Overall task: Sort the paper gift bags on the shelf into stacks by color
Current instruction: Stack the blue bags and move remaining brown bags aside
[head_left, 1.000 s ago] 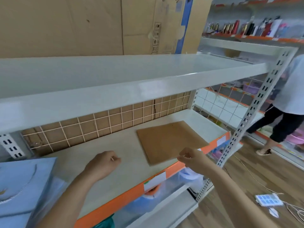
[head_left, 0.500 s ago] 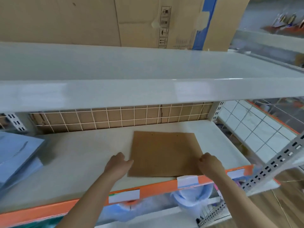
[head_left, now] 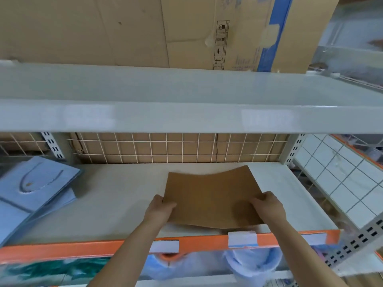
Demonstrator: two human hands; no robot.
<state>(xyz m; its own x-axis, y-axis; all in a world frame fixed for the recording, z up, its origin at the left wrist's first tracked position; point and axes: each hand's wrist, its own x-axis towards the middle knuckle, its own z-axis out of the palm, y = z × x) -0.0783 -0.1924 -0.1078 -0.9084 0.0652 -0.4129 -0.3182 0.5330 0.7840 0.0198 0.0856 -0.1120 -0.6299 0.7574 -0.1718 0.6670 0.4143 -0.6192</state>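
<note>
Brown paper gift bag (head_left: 211, 195), one, flat, on the middle shelf (head_left: 116, 204) right of centre; its near part is raised off the board and the sheet bows, far edge curving upward at its corners. Left hand (head_left: 159, 210): grips the bag's near-left edge, fingers (head_left: 169, 205) closed over the top face, thumb not visible. Right hand (head_left: 269, 206): grips the near-right edge, fingers (head_left: 258, 200) curled tight on the top face, the rest hidden under the paper. Light blue gift bags (head_left: 35, 189), a loose overlapping stack, lying flat at the left end of the same shelf, well apart from the brown bag; the topmost shows a cord handle. Shelf front rail (head_left: 83, 248), orange, with white label holders (head_left: 242, 239) near the forearms. Wire mesh back panel (head_left: 178, 148), white, at the far side of the shelf, cardboard behind it. Upper shelf (head_left: 186, 114), pale grey, carrying large cardboard cartons (head_left: 145, 32). Below the orange rail, blurred goods in clear plastic wrap (head_left: 252, 262); contents cannot be told.
</note>
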